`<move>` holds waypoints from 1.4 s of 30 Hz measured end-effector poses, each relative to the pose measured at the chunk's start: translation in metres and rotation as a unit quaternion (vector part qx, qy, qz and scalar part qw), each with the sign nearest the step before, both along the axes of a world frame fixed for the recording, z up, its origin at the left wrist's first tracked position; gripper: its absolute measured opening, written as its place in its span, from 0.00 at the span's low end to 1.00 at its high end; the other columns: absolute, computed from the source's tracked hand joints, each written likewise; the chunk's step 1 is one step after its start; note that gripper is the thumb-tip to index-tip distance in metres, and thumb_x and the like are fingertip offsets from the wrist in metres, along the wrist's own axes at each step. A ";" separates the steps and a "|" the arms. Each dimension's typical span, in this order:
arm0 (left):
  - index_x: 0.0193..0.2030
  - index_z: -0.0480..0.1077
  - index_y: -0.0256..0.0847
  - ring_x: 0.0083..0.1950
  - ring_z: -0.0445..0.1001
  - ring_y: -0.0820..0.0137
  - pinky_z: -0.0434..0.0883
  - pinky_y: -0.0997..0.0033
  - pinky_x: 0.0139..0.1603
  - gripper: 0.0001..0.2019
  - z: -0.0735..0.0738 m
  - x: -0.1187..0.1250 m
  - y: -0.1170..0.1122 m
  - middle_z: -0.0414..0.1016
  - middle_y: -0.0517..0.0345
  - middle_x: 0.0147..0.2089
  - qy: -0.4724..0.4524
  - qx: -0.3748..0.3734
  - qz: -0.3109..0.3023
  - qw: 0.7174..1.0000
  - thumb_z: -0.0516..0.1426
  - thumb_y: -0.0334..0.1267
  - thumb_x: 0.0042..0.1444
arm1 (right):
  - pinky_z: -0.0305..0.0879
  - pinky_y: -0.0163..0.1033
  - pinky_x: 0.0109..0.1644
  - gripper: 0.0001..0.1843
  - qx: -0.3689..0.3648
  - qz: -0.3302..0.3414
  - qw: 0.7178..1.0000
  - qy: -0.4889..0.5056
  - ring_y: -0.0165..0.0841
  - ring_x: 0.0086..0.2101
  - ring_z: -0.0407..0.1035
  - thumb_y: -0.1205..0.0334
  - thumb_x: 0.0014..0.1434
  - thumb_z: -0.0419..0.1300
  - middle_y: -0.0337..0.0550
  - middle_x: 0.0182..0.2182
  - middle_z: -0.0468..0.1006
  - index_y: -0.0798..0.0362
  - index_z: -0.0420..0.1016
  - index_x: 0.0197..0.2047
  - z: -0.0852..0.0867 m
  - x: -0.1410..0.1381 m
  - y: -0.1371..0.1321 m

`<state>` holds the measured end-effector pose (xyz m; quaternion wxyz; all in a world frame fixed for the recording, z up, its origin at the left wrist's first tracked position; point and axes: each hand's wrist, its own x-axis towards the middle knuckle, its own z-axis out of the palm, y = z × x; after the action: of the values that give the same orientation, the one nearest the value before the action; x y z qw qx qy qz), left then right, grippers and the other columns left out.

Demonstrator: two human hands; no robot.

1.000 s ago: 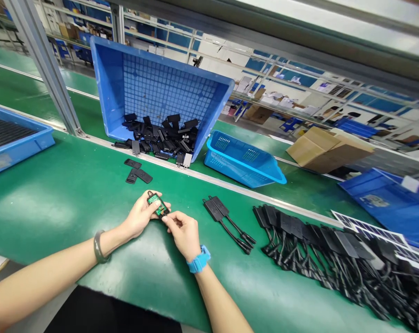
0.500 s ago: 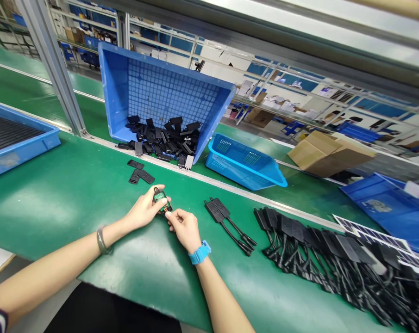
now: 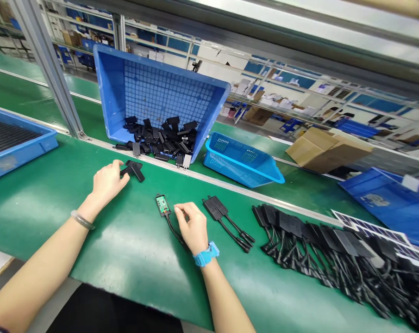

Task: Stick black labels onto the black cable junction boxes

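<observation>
My left hand (image 3: 107, 182) reaches over a few flat black plastic covers (image 3: 138, 172); its thumb and fingers are around the end of one, which sits tilted. Right of it, an open black case with a green circuit board (image 3: 163, 204) lies face up on the bench, its black cable running toward my right hand (image 3: 192, 226). That hand is curled beside the case, thumb close to the forefinger, with nothing visible in the fingertips. The cable's far end is hidden under it. Two closed black cases with cables (image 3: 216, 208) lie to its right.
A tilted blue crate (image 3: 167, 69) with many black case parts stands behind the green bench (image 3: 133, 268). Beside it is a blue basket (image 3: 244, 159). A row of cabled black cases (image 3: 313, 238) lies at right, a blue tray (image 3: 21, 155) at left.
The case with the circuit board has been let go and lies on the bench. My left hand has moved left to the covers and shifted one. My right hand has drawn slightly right.
</observation>
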<state>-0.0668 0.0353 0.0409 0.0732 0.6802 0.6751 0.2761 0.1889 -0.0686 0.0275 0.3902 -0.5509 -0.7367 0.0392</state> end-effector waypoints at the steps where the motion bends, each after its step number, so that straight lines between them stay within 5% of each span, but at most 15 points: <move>1: 0.56 0.66 0.37 0.45 0.78 0.51 0.73 0.54 0.46 0.21 -0.002 0.000 -0.002 0.79 0.42 0.46 -0.050 0.015 -0.020 0.998 0.56 0.43 0.58 | 0.71 0.39 0.43 0.13 0.026 0.016 1.000 -0.008 0.36 0.38 0.74 0.63 0.67 0.53 0.47 0.36 0.79 0.51 0.80 0.44 0.001 -0.003 0.000; 3: 0.54 0.67 0.40 0.41 0.78 0.58 0.74 0.60 0.44 0.22 -0.008 0.006 -0.007 0.80 0.49 0.42 -0.165 0.020 -0.101 0.981 0.61 0.45 0.54 | 0.71 0.43 0.50 0.16 0.068 0.036 0.996 -0.047 0.39 0.46 0.73 0.64 0.68 0.53 0.50 0.45 0.79 0.50 0.77 0.54 0.000 -0.010 0.000; 6: 0.52 0.69 0.42 0.35 0.77 0.65 0.74 0.67 0.39 0.22 -0.019 0.027 -0.019 0.80 0.53 0.38 -0.314 -0.032 -0.266 0.911 0.64 0.46 0.52 | 0.70 0.45 0.54 0.22 0.070 0.047 0.991 -0.103 0.41 0.51 0.70 0.63 0.68 0.54 0.52 0.54 0.76 0.49 0.68 0.64 -0.007 -0.014 0.003; 8: 0.53 0.68 0.43 0.33 0.77 0.67 0.74 0.70 0.35 0.23 -0.026 0.042 -0.027 0.79 0.54 0.39 -0.359 -0.075 -0.350 0.862 0.64 0.48 0.53 | 0.70 0.44 0.53 0.22 0.046 0.054 0.992 -0.102 0.40 0.48 0.71 0.63 0.68 0.54 0.51 0.51 0.78 0.49 0.69 0.64 -0.013 -0.012 0.006; 10: 0.56 0.67 0.43 0.31 0.76 0.68 0.72 0.71 0.33 0.24 -0.032 0.055 -0.033 0.78 0.56 0.37 -0.327 -0.080 -0.384 0.860 0.62 0.51 0.56 | 0.69 0.43 0.52 0.18 0.029 0.039 0.997 -0.056 0.39 0.46 0.72 0.63 0.68 0.54 0.49 0.47 0.79 0.49 0.73 0.59 -0.017 -0.005 0.009; 13: 0.62 0.66 0.46 0.35 0.74 0.62 0.70 0.68 0.35 0.32 -0.040 0.069 -0.038 0.74 0.54 0.37 -0.141 -0.024 -0.364 0.920 0.60 0.59 0.55 | 0.70 0.39 0.43 0.18 0.006 -0.047 0.996 0.071 0.35 0.37 0.73 0.61 0.66 0.55 0.45 0.40 0.79 0.50 0.72 0.58 -0.015 0.005 0.011; 17: 0.60 0.69 0.48 0.46 0.72 0.52 0.71 0.63 0.39 0.31 -0.042 0.082 -0.044 0.70 0.45 0.44 0.056 0.002 -0.334 0.941 0.60 0.61 0.53 | 0.62 0.33 0.27 0.20 -0.063 -0.084 0.969 0.225 0.29 0.24 0.65 0.55 0.64 0.55 0.34 0.24 0.70 0.54 0.70 0.56 -0.007 0.010 0.013; 20: 0.57 0.71 0.47 0.46 0.71 0.55 0.71 0.62 0.41 0.19 -0.037 0.084 -0.048 0.68 0.47 0.44 0.060 -0.007 -0.315 0.947 0.57 0.48 0.60 | 0.60 0.32 0.24 0.19 -0.107 -0.057 0.945 0.302 0.28 0.22 0.64 0.51 0.60 0.57 0.33 0.20 0.69 0.54 0.70 0.49 -0.007 0.008 0.014; 23: 0.63 0.64 0.46 0.41 0.71 0.60 0.71 0.61 0.43 0.26 -0.037 0.080 -0.046 0.69 0.50 0.44 -0.066 -0.023 -0.302 0.951 0.57 0.37 0.56 | 0.56 0.30 0.20 0.20 -0.154 -0.038 0.917 0.365 0.26 0.18 0.61 0.48 0.56 0.61 0.31 0.19 0.70 0.52 0.67 0.46 -0.008 0.005 0.014; 26: 0.60 0.67 0.39 0.36 0.71 0.63 0.71 0.62 0.41 0.31 -0.044 0.076 -0.043 0.71 0.52 0.41 -0.249 -0.078 -0.285 0.922 0.62 0.37 0.47 | 0.57 0.29 0.20 0.22 -0.183 -0.014 0.893 0.411 0.25 0.18 0.62 0.48 0.53 0.64 0.31 0.20 0.72 0.52 0.65 0.44 -0.008 0.000 0.013; 29: 0.47 0.74 0.36 0.29 0.70 0.68 0.70 0.69 0.30 0.20 -0.047 0.078 -0.046 0.74 0.55 0.34 -0.334 -0.149 -0.302 0.880 0.63 0.43 0.49 | 0.61 0.29 0.20 0.22 -0.186 0.005 0.878 0.440 0.26 0.21 0.67 0.48 0.52 0.66 0.32 0.22 0.73 0.51 0.65 0.43 -0.009 -0.004 0.012; 32: 0.43 0.73 0.36 0.26 0.69 0.73 0.68 0.75 0.24 0.18 -0.042 0.082 -0.053 0.76 0.57 0.34 -0.462 -0.238 -0.318 0.793 0.65 0.44 0.48 | 0.64 0.29 0.21 0.21 -0.181 0.008 0.867 0.464 0.28 0.23 0.70 0.50 0.51 0.68 0.33 0.25 0.72 0.51 0.67 0.43 -0.012 -0.005 0.012; 35: 0.46 0.72 0.36 0.28 0.72 0.74 0.70 0.76 0.28 0.23 -0.037 0.082 -0.059 0.78 0.57 0.35 -0.548 -0.298 -0.315 0.715 0.70 0.38 0.42 | 0.65 0.28 0.21 0.21 -0.182 0.005 0.863 0.471 0.28 0.23 0.71 0.50 0.52 0.68 0.33 0.24 0.73 0.52 0.68 0.43 -0.013 -0.004 0.012; 38: 0.49 0.73 0.36 0.35 0.78 0.69 0.74 0.71 0.38 0.24 -0.037 0.080 -0.061 0.81 0.53 0.38 -0.566 -0.322 -0.326 0.685 0.70 0.35 0.43 | 0.65 0.28 0.20 0.22 -0.189 0.004 0.866 0.463 0.28 0.22 0.72 0.50 0.51 0.69 0.32 0.22 0.73 0.52 0.68 0.42 -0.012 -0.005 0.010; 42: 0.50 0.75 0.37 0.39 0.81 0.66 0.75 0.69 0.43 0.24 -0.040 0.079 -0.063 0.82 0.49 0.43 -0.554 -0.314 -0.335 0.695 0.70 0.35 0.44 | 0.66 0.29 0.21 0.22 -0.196 0.002 0.870 0.453 0.29 0.22 0.73 0.51 0.50 0.69 0.32 0.22 0.74 0.52 0.67 0.43 -0.009 -0.007 0.008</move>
<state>0.0125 -0.0274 0.0013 0.7307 0.5228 0.2872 0.3322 0.1823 -0.0605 0.0181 0.5649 -0.5365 -0.4577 0.4285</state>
